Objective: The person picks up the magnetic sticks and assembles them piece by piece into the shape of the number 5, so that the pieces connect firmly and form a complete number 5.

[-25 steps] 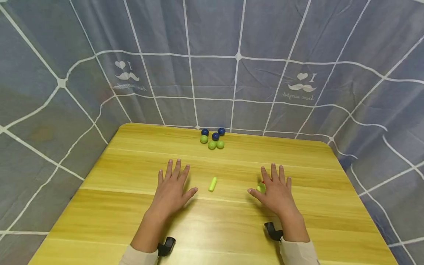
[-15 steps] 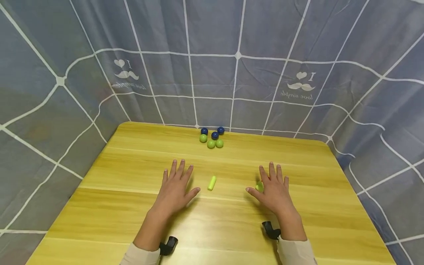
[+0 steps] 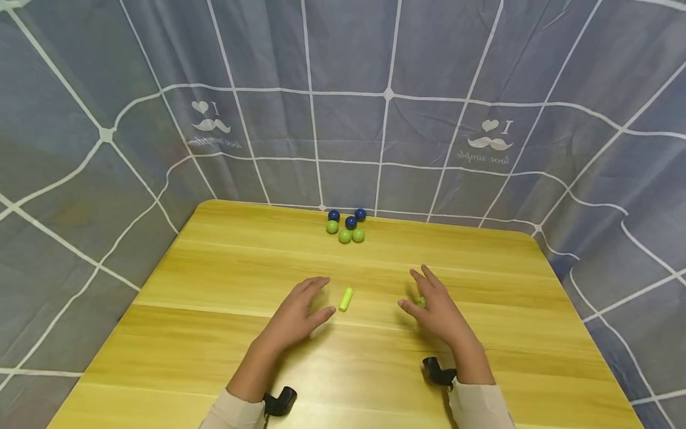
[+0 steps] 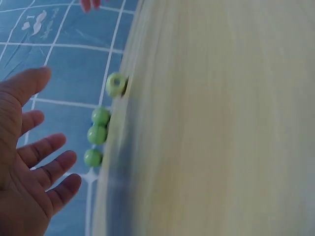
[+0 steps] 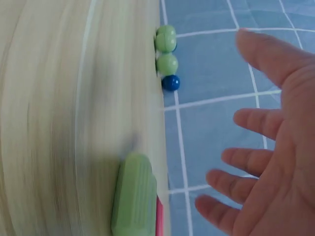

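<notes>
My left hand hovers above the wooden table, fingers apart and slightly bent, holding nothing. Just right of its thumb lies a short yellow-green tube; its end looks hollow in the left wrist view, where the tube is seen end-on. My right hand is also raised, its fingers spread and slightly bent, with nothing in its grasp. Under and beside that hand is a green object, mostly hidden in the head view. The right wrist view shows this green ribbed piece with a red part behind it.
Near the table's back edge sit green balls and blue balls in a loose cluster. A grey-blue curtain with white lines hangs around the back and sides of the table.
Both hands have turned from palm-down toward thumbs-up, with fingers bending slightly. My left hand has moved right, closer to the tube. The tube and balls stay put.
</notes>
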A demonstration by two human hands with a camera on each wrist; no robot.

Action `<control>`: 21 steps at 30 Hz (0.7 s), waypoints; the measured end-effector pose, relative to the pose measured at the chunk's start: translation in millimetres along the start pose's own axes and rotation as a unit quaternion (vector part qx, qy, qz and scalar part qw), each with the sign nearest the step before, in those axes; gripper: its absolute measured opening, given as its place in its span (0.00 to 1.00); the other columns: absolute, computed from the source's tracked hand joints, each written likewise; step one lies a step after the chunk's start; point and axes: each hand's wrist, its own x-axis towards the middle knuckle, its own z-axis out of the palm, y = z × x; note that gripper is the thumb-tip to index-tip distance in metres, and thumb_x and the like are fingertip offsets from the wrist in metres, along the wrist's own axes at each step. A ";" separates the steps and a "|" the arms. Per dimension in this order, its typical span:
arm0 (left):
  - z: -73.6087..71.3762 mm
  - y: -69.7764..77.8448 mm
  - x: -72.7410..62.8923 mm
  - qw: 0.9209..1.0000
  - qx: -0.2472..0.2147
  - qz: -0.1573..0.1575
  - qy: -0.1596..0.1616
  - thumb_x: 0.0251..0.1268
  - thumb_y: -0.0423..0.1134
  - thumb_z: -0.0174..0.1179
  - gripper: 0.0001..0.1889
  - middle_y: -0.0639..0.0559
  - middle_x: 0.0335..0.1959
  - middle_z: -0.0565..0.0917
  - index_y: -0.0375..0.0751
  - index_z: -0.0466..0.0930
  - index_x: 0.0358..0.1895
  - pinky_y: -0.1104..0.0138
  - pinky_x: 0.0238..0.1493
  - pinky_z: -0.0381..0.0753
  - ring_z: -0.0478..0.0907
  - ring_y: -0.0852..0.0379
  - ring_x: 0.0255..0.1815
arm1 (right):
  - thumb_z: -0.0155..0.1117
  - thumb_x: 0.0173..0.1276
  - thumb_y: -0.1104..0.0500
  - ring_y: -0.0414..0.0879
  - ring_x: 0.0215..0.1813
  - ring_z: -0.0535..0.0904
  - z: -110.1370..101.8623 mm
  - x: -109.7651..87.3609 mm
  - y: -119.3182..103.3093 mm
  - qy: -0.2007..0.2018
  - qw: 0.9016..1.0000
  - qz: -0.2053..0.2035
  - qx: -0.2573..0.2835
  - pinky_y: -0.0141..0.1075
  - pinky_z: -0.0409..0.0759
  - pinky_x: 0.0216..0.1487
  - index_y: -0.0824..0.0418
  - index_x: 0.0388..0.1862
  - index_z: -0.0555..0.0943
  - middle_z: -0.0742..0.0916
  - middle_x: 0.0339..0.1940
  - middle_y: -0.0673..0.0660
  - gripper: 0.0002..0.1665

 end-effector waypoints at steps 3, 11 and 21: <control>9.3 -3.6 3.5 0.999 -0.050 -0.016 0.008 0.67 0.48 0.65 0.32 0.44 0.67 0.73 0.38 0.70 0.70 0.48 0.64 0.69 0.70 0.43 0.67 | 0.64 0.69 0.39 0.66 0.77 0.52 4.7 3.9 -0.4 0.003 0.999 -0.005 0.050 0.66 0.59 0.67 0.60 0.78 0.59 0.56 0.80 0.64 0.48; 31.1 -9.8 9.4 0.983 -0.157 -0.094 0.025 0.65 0.43 0.67 0.28 0.42 0.60 0.78 0.36 0.74 0.66 0.51 0.63 0.71 0.75 0.45 0.61 | 0.68 0.69 0.47 0.63 0.72 0.65 17.8 12.0 -2.6 0.008 0.993 -0.009 0.114 0.60 0.66 0.65 0.62 0.75 0.65 0.67 0.75 0.63 0.43; 41.2 -13.5 15.8 0.981 -0.150 -0.114 0.036 0.62 0.45 0.69 0.22 0.51 0.53 0.83 0.40 0.81 0.58 0.51 0.57 0.76 0.78 0.49 0.55 | 0.68 0.70 0.51 0.59 0.64 0.75 29.7 26.1 -5.1 0.005 0.987 0.022 0.159 0.54 0.74 0.60 0.62 0.72 0.70 0.76 0.68 0.61 0.36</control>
